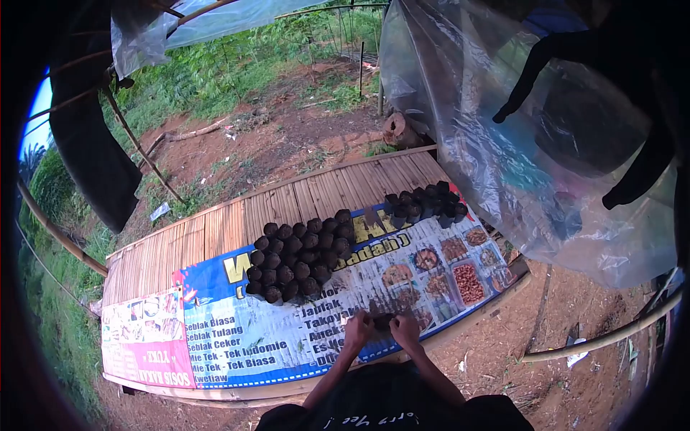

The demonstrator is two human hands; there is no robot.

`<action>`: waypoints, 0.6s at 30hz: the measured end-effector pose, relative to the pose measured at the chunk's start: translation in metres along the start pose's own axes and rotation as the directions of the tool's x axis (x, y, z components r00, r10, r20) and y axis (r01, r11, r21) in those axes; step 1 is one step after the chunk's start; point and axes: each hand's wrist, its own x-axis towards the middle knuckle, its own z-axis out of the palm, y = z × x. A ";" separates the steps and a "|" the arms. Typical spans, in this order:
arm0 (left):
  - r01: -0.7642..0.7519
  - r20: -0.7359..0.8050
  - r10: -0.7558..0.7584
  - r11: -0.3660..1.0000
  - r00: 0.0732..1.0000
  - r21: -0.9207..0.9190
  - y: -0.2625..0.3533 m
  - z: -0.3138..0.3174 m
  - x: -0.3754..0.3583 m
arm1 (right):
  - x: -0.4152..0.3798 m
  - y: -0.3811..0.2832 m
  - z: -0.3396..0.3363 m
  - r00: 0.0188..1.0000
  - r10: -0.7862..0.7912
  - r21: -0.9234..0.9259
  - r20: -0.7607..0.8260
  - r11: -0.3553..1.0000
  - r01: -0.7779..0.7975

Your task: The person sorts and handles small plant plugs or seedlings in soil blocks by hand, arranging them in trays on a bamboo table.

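My left hand (pixel 358 330) and my right hand (pixel 404 330) are close together over the near edge of the printed banner (pixel 244 337). Between them is a small dark bag (pixel 383 322), with the fingers of both hands closed on its two sides. Beyond my hands, to the left, a large cluster of filled black bags (pixel 302 257) stands packed together on the banner. A smaller group of black bags (pixel 424 203) stands at the far right of the table. Whether the bag between my hands holds anything is too small to tell.
The banner covers much of a slatted bamboo table (pixel 208 233). Clear plastic sheeting (pixel 467 136) hangs at the right, and dark cloth (pixel 93 151) hangs at the left. A bamboo pole (pixel 611 334) crosses the lower right. Behind lie bare soil, a cut log (pixel 401 131) and green plants.
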 end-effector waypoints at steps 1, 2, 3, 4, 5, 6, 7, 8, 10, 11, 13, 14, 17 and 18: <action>-0.035 0.012 0.035 0.999 0.999 0.016 -0.002 0.003 -0.003 | -0.003 0.001 0.001 1.000 -0.001 0.002 -0.005 1.000 0.001; -0.074 0.024 0.073 0.997 0.997 0.031 -0.005 0.005 0.001 | -0.005 0.002 0.002 0.999 0.017 0.031 -0.034 0.999 -0.016; -0.080 0.021 0.080 0.996 0.997 0.031 0.002 0.003 0.008 | -0.004 0.001 0.000 0.998 0.036 0.058 -0.058 0.998 -0.032; -0.078 0.024 0.077 0.997 0.997 0.024 0.012 -0.001 0.003 | -0.007 0.001 -0.002 0.998 0.043 0.055 -0.044 0.998 -0.040; -0.074 0.030 0.073 0.997 0.997 0.018 0.020 -0.004 -0.004 | -0.008 0.002 -0.004 0.997 0.074 0.106 -0.030 0.992 -0.071; -0.061 0.030 0.061 0.998 0.998 0.006 0.017 -0.003 -0.004 | -0.008 0.002 -0.004 0.994 0.104 0.159 -0.024 0.982 -0.099; -0.061 0.036 0.060 0.998 0.998 0.008 0.015 -0.001 -0.005 | -0.009 0.007 -0.001 0.994 0.110 0.161 -0.023 0.981 -0.104; -0.053 0.033 0.052 0.998 0.998 0.020 0.013 0.000 -0.006 | -0.008 0.011 0.001 0.994 0.113 0.168 0.008 0.979 -0.113; -0.052 0.031 0.051 0.998 0.998 0.037 0.017 -0.001 -0.001 | -0.003 0.004 -0.006 0.993 0.116 0.181 0.032 0.976 -0.120; -0.074 0.011 0.074 0.997 0.997 0.003 0.018 -0.001 -0.002 | -0.005 0.002 -0.010 0.997 0.080 0.170 0.007 0.982 -0.080; -0.089 -0.005 0.089 0.996 0.996 -0.030 0.018 -0.002 -0.004 | -0.007 0.001 -0.012 0.999 0.049 0.158 -0.011 0.986 -0.047; -0.067 0.029 0.068 0.998 0.997 -0.015 0.016 -0.003 -0.003 | -0.006 0.005 -0.006 0.999 0.026 0.126 -0.030 0.992 -0.022; -0.055 0.054 0.056 0.998 0.997 -0.017 0.009 0.003 -0.003 | -0.007 0.013 0.001 0.999 0.028 0.136 -0.028 0.990 -0.024; -0.057 0.054 0.055 0.998 0.997 0.026 0.008 0.005 0.000 | -0.010 0.005 -0.007 0.995 0.076 0.146 -0.062 0.987 -0.067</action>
